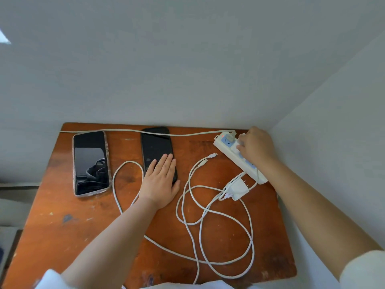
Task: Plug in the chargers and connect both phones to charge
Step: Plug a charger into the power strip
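Observation:
Two dark-screened phones lie face up on the wooden table [62, 236]: a clear-cased phone [90, 163] at the left and a black phone [155, 147] in the middle. My left hand [160, 182] rests flat, fingers apart, on the black phone's near end. My right hand [255, 146] is closed on a white charger [239, 142] at the white power strip [229, 151] by the wall corner. A second white charger [238, 187] lies loose beside the strip, prongs up. White cables [208, 226] loop over the table, and two free connector ends [211, 156] lie near the strip.
The strip's red light [223, 136] glows, and its own lead [145, 132] runs along the back edge over the black phone's top. Grey walls close in behind and to the right. The table's near and left edges drop off.

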A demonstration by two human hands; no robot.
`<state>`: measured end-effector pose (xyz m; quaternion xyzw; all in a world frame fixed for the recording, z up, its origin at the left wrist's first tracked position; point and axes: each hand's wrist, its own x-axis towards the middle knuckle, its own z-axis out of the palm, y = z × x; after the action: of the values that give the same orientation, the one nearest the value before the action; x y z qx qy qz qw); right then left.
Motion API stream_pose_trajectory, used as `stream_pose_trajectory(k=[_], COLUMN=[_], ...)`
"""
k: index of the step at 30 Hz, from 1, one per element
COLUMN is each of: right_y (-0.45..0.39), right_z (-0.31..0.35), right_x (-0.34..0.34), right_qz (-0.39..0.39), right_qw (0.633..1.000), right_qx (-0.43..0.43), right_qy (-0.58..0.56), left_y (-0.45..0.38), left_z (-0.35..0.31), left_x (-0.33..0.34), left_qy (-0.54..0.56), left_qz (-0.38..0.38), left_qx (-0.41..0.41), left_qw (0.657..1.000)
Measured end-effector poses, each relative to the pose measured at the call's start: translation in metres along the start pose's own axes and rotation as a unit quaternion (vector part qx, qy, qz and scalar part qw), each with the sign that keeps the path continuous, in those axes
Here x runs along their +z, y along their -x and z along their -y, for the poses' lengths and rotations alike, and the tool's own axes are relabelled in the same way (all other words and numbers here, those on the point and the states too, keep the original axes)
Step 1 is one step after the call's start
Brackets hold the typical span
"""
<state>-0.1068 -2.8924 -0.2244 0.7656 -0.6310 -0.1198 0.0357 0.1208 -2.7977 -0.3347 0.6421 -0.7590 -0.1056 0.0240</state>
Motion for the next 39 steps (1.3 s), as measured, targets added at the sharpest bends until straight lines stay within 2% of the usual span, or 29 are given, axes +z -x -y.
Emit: stream_pose_trajectory(k=[4, 19, 25, 34, 39], right_y=[-0.007, 0.008, -0.008, 0.011, -0.003], right_z=[-0.001, 0.013, -0.005, 0.009, -0.009], right_x=[-0.003, 0.001, -0.007, 0.005, -0.004], right_qz=[0.024, 0.006, 0.045, -0.006, 0.055], right_qw=[1.000, 0.999, 0.993, 0.998, 0.996], right_qx=[0.013, 0.040, 0.049, 0.042, 0.025], right_qy=[-0.012, -0.011, -0.096, -0.039, -0.067], left_y=[0.000, 0.000, 0.000, 0.001, 0.002], left_z=[0.000, 0.001, 0.001, -0.001, 0.000], left_x=[-0.001, 0.000, 0.000, -0.004, -0.005], left_qy=[0.002, 0.010, -0.001, 0.012, 0.013], left_qz=[-0.003, -0.001, 0.001, -0.001, -0.001], left_qx=[0.001, 0.004, 0.001, 0.003, 0.002], left_qw=[1.000, 1.000, 1.000, 1.000, 1.000])
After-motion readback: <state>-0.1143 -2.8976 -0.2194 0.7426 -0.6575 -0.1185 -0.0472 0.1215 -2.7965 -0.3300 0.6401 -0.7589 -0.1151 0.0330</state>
